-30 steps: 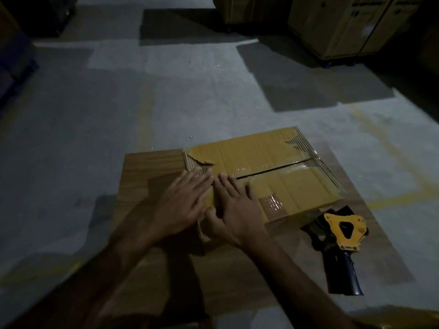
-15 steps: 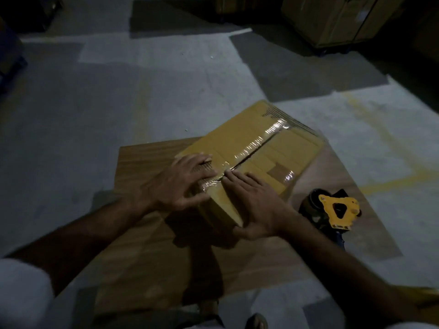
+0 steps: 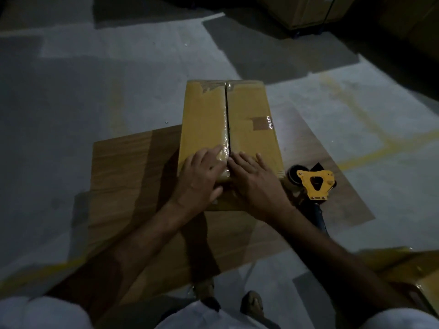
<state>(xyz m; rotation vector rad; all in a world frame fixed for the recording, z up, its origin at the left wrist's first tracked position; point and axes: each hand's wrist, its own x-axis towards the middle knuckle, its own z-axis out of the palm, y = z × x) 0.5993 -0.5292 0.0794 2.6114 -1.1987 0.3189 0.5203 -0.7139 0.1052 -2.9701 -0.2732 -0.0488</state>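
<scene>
Where room is left: grey concrete floor (image 3: pixel 95 103) spreads left of and beyond the flat brown wood-grain sheet (image 3: pixel 133 176).
Box: yellow-brown rectangular cardboard box (image 3: pixel 249 129) straddles the sheet's far edge; its long axis and taped seam (image 3: pixel 226 119) run near to far.
Hands: left hand (image 3: pixel 202 179) and right hand (image 3: pixel 256 184) lie flat, fingers straight, pressing its near end beside the seam.
Nearby: yellow-and-black tape dispenser (image 3: pixel 316 186) just beside the box's near right corner.

The yellow-brown rectangular cardboard box (image 3: pixel 249 143) lies flat, with its two top flaps closed. The dark seam between them runs straight away from the person, and a strip of clear shiny tape (image 3: pixel 224 129) covers it. The right flap carries one small tape patch (image 3: pixel 262 123). The near part of the box rests on a brown wood-pattern board (image 3: pixel 133 167), while the far end reaches over the grey floor (image 3: pixel 95 91).
</scene>
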